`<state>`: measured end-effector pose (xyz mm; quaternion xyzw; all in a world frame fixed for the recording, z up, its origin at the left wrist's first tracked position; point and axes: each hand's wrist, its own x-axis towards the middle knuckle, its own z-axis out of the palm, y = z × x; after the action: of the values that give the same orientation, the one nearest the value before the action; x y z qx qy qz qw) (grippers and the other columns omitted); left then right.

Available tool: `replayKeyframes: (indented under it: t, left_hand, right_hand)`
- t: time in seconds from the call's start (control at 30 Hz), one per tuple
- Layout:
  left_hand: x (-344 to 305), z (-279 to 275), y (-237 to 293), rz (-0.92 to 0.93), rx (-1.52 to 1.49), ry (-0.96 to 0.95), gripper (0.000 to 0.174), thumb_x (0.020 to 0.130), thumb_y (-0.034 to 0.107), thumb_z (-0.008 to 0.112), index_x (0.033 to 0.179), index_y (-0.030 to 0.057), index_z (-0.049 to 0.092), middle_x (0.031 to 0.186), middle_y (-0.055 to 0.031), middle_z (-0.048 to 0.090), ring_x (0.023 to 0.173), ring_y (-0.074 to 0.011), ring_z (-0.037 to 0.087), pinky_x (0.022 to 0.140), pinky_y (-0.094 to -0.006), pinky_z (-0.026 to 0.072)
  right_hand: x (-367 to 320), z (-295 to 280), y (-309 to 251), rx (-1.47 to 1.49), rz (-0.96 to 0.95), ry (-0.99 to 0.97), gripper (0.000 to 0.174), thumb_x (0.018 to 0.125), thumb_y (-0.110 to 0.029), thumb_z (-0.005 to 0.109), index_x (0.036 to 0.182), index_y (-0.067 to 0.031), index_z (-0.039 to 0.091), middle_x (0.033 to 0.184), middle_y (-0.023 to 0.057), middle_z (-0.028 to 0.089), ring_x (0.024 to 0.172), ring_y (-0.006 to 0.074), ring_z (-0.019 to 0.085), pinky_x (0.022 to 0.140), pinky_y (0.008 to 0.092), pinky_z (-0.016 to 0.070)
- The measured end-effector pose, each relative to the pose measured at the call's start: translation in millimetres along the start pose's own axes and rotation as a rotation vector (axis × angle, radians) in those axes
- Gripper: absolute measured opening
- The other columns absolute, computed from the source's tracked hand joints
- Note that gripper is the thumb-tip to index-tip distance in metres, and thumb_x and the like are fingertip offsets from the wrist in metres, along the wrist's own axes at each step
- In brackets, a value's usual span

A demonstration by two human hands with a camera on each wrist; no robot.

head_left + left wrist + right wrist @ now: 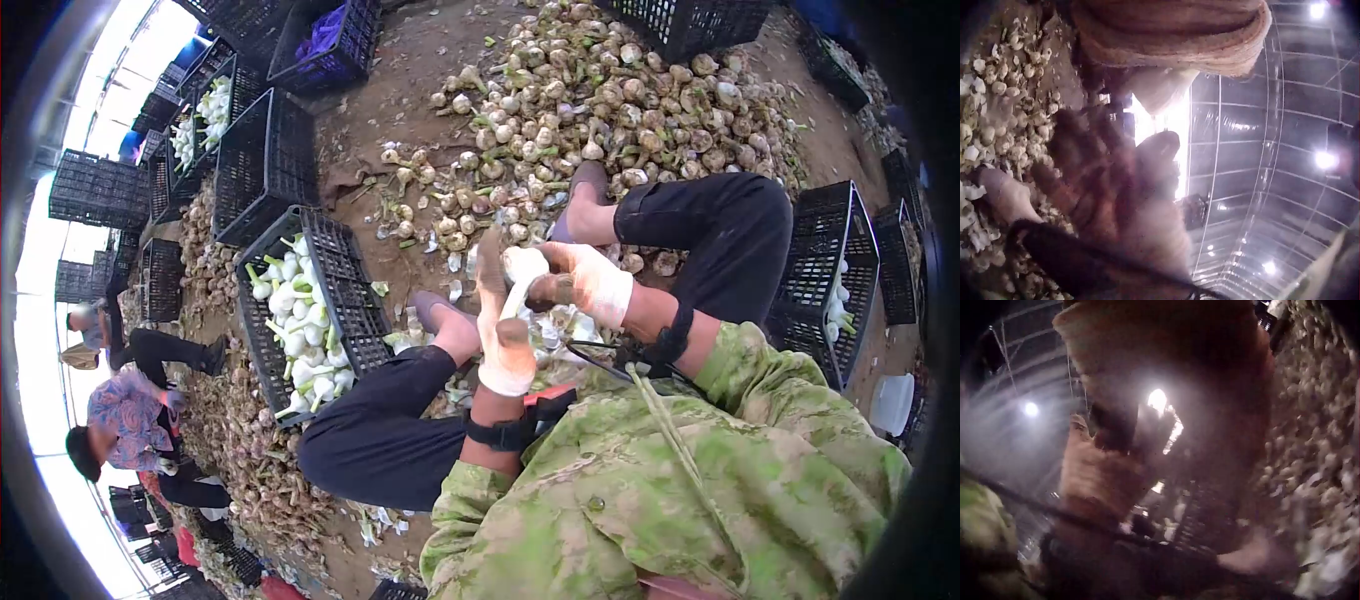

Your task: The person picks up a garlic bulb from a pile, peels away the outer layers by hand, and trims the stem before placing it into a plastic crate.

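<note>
A white garlic bulb [525, 264] with its stem slanting down is between my two gloved hands, above my lap in the head view. My left hand [503, 335] holds it by the stem, thumb over the stem and long fingers pointing up beside the bulb. From the other side, my right hand [592, 282] grips the bulb, its soiled thumb and fingertips at the bulb's lower side. The left wrist view shows the pale bulb [1159, 90] below a glove, with a thumb [1159, 147] pointing up beneath. Dark blur hides much of the grip in the right wrist view.
A black crate [350, 285] of clean white garlic stands to my left. Unpeeled bulbs [640, 115] lie heaped on the ground ahead, with loose skins between my feet. More crates [825, 270] stand at right. Other people [130, 425] sit at far left beside another heap.
</note>
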<state>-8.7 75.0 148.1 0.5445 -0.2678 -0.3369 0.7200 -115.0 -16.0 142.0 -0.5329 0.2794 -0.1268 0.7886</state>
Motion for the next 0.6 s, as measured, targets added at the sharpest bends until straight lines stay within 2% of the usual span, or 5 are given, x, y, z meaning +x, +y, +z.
replayKeyframes:
  t: [0.07, 0.17, 0.43, 0.53, 0.6]
  left_hand:
    - [3.0, -0.3, 5.8, 0.306, 0.225, -0.136, 0.056, 0.079, 0.033, 0.059, 0.125, 0.0046, 0.044, 0.12, -0.0113, 0.046, 0.108, -0.0213, 0.045, 0.094, -0.0335, 0.034]
    - [4.5, -15.7, 14.0, 0.208, 0.49, -0.043, 0.029, 0.066, 0.004, 0.068, 0.094, 0.0011, 0.061, 0.093, -0.0078, 0.061, 0.082, -0.0191, 0.059, 0.076, -0.0306, 0.0475]
    - [5.5, -1.6, 15.7, 0.524, 1.408, -0.041, 0.009, 0.066, 0.006, 0.066, 0.074, 0.0082, 0.063, 0.073, -0.0076, 0.061, 0.066, -0.0216, 0.059, 0.064, -0.0282, 0.0467]
    - [10.2, -10.4, 4.9, 0.269, 1.001, -0.047, 0.008, 0.069, 0.002, 0.063, 0.076, 0.0062, 0.063, 0.066, -0.0047, 0.06, 0.06, -0.0136, 0.055, 0.061, -0.0225, 0.044]
    - [15.3, -22.7, -5.1, -0.148, 0.293, 0.017, 0.003, 0.076, -0.001, 0.06, 0.079, -0.0018, 0.06, 0.07, -0.0029, 0.06, 0.064, -0.0061, 0.051, 0.057, -0.0197, 0.0418]
  right_hand:
    - [3.1, -6.4, -3.5, -0.014, -0.047, 0.015, 0.053, 0.073, -0.014, 0.07, 0.118, 0.0029, 0.046, 0.098, 0.0059, 0.059, 0.088, 0.0099, 0.054, 0.076, 0.0252, 0.0461]
    - [4.8, -13.9, -2.3, -0.026, -0.129, 0.011, 0.05, 0.073, -0.012, 0.069, 0.116, 0.0024, 0.048, 0.098, 0.0058, 0.059, 0.088, 0.0106, 0.054, 0.076, 0.0254, 0.046]
    - [6.1, -11.3, -0.9, -0.338, -0.02, 0.05, 0.05, 0.072, -0.006, 0.067, 0.116, 0.0007, 0.047, 0.105, 0.008, 0.057, 0.095, 0.0146, 0.054, 0.083, 0.0291, 0.0445]
    - [1.6, -21.1, 11.1, -0.285, -0.12, -0.015, 0.05, 0.073, -0.016, 0.069, 0.116, -0.0009, 0.048, 0.102, 0.0095, 0.058, 0.091, 0.0135, 0.054, 0.078, 0.0289, 0.0452]
    - [-5.5, -25.1, 17.2, -0.009, -0.134, -0.112, 0.054, 0.074, -0.022, 0.068, 0.119, -0.0007, 0.046, 0.106, 0.0092, 0.056, 0.092, 0.0148, 0.053, 0.078, 0.029, 0.045]
